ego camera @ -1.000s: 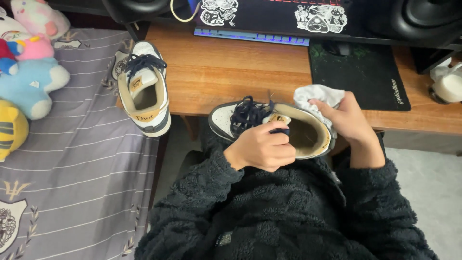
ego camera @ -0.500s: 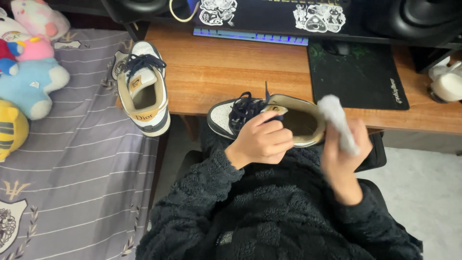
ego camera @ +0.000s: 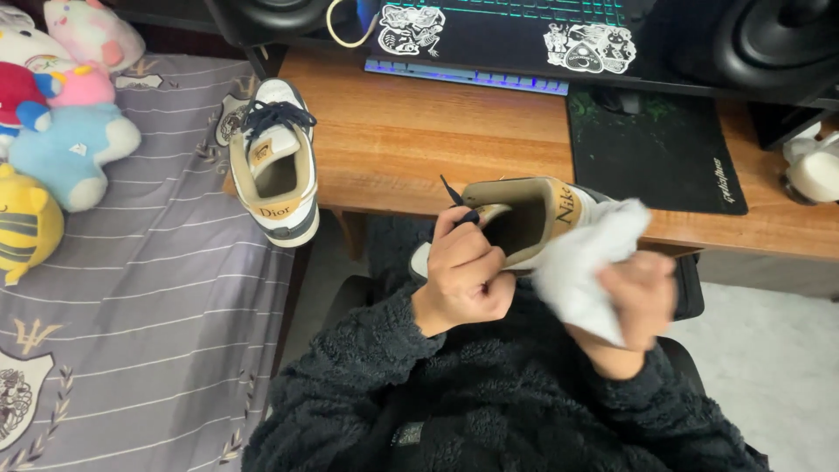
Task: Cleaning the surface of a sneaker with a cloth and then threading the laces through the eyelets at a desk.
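Note:
My left hand [ego camera: 465, 273] grips a tan and white sneaker [ego camera: 524, 217] by its laced front, holding it up in front of my chest with the heel toward the wooden desk [ego camera: 419, 149]. My right hand [ego camera: 636, 301] is closed on a crumpled white cloth [ego camera: 587, 262], which lies against the sneaker's right side near the heel. A second matching sneaker [ego camera: 274, 173] with dark laces lies on the desk's left edge, partly over the bed. Both arms wear a dark fuzzy sleeve.
A grey striped bedspread [ego camera: 131, 332] with several plush toys [ego camera: 61, 131] lies to the left. At the back of the desk are a lit keyboard [ego camera: 468, 74], a black mouse pad [ego camera: 655, 153] and two speakers [ego camera: 769, 39]. A white object [ego camera: 813, 166] sits at the right edge.
My right hand has moved with the cloth from above the sneaker's opening down along its right side. My left hand has turned the sneaker, heel now toward the desk.

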